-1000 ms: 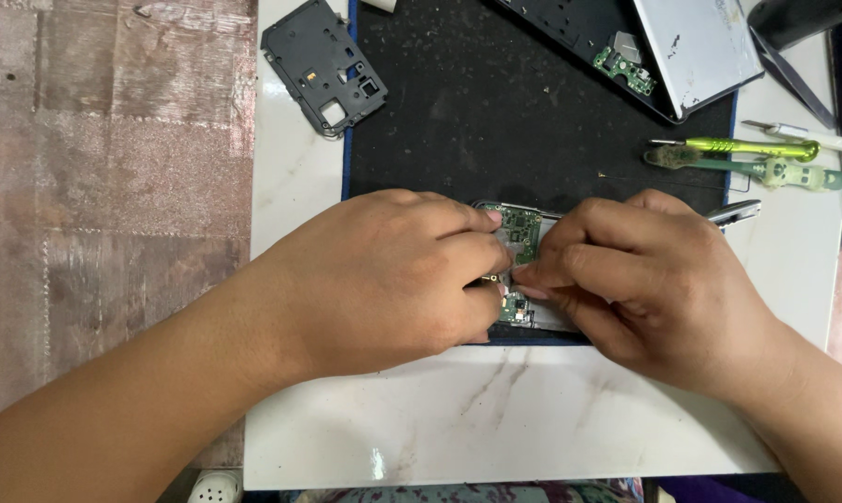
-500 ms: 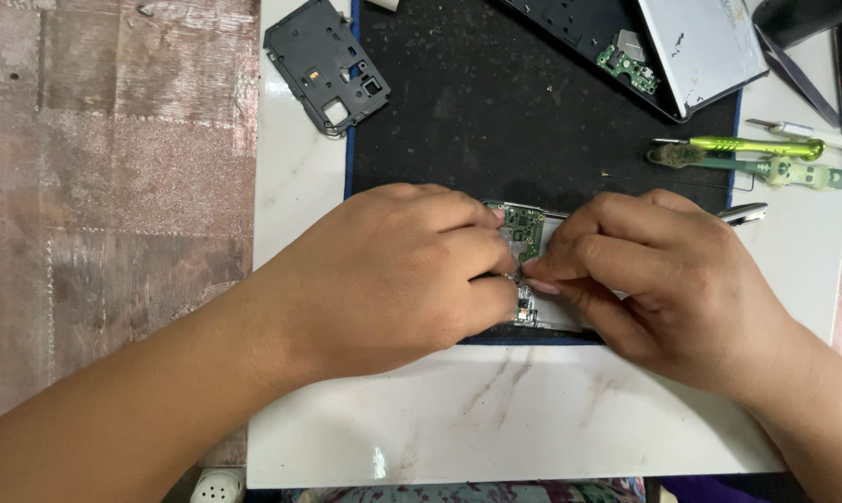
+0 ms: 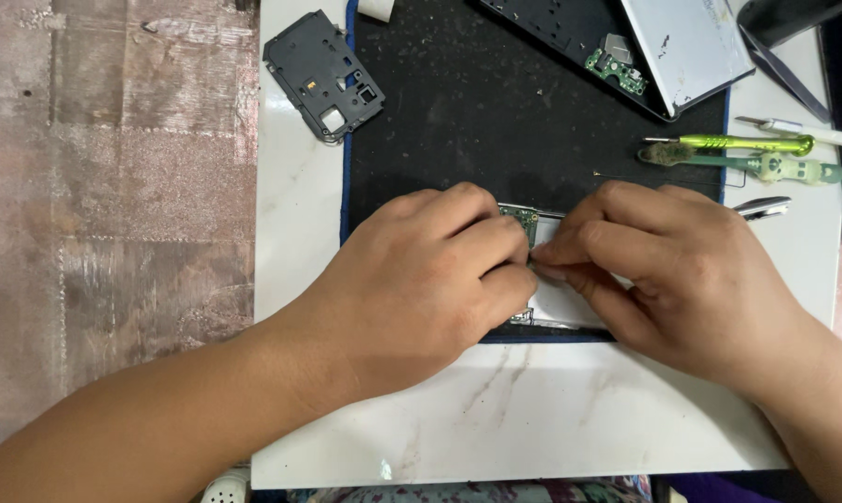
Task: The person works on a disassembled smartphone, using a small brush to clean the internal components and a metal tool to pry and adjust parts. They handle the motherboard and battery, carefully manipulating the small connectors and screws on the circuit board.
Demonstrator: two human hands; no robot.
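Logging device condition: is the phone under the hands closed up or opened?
Opened: between the left hand and right hand, the phone shows a bare green circuit board, no back cover.

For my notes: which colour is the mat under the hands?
Black with a blue edge; the mat shows in the head view.

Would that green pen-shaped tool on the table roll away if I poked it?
Probably a little: the green tool looks round, slim and light. It lies flat beside a pale green brush, which might stop it. Its shiny surface may be slippery.
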